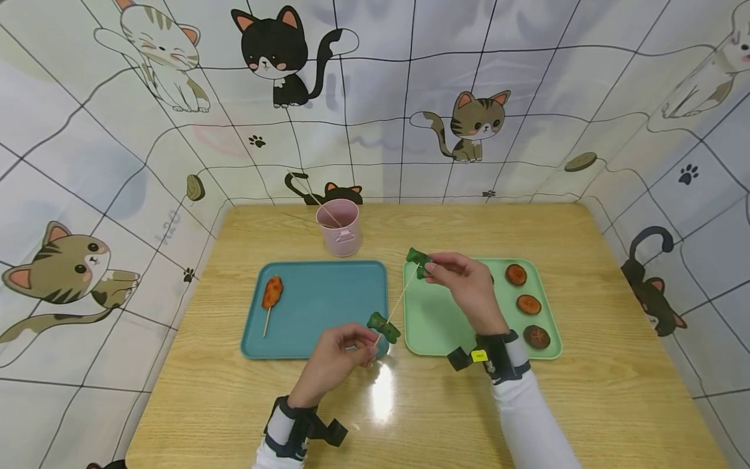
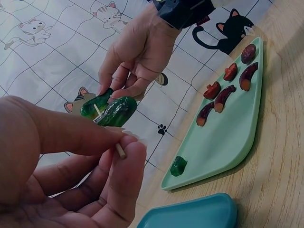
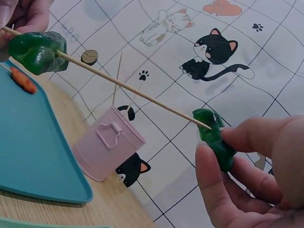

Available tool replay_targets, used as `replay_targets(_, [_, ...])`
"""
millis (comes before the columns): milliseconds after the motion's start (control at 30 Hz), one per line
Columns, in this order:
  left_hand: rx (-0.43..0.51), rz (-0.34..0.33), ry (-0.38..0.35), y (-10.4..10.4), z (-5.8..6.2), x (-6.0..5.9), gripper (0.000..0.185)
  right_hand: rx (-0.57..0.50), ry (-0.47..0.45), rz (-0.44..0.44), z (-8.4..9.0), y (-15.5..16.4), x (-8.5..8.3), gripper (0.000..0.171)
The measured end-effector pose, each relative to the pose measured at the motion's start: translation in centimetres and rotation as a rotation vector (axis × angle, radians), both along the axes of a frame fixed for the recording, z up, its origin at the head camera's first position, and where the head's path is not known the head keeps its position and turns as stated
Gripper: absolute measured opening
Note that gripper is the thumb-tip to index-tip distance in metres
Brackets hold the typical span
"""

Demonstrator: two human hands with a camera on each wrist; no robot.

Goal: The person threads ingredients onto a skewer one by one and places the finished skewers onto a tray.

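Observation:
Between thumb and fingertips, my left hand pinches the lower end of a thin wooden skewer. A glossy green pepper piece is threaded on it just above those fingers. My right hand pinches a second green pepper piece at the skewer's far end, where the tip meets that piece's surface. The skewer slants up and to the right from hand to hand in the head view. In the left wrist view, the skewer's blunt end sticks out below the left thumb, and the threaded piece partly covers the right fingertips.
On the right lies a green tray with mushroom-like slices, dark curved pieces and a green piece. A blue tray holds a short orange-brown skewer. Behind it stands a pink bucket with thin sticks.

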State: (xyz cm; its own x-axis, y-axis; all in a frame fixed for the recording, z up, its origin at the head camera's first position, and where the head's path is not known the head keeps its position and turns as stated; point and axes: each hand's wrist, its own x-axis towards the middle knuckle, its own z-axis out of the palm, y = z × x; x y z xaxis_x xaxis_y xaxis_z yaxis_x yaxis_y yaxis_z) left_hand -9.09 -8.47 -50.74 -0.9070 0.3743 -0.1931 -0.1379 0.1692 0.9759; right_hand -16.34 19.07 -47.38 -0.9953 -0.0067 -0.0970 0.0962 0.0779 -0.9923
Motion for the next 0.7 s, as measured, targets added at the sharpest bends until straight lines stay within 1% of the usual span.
replay_targets(267, [-0.008,0.019,-0.007,-0.08,-0.23,-0.02,0.020,0.042,-0.022,0.013,0.11,-0.40,0.39,0.037])
replay_targets(500, [0.004,0.016,-0.015,-0.31,-0.31,0.06,0.021,0.050,0.021,0.012,-0.37,-0.64,0.52,0.035])
replay_targets(700, [0.007,0.030,-0.016,-0.41,-0.41,0.09,0.021,0.065,0.054,0.019,-0.25,-0.60,0.64,0.033])
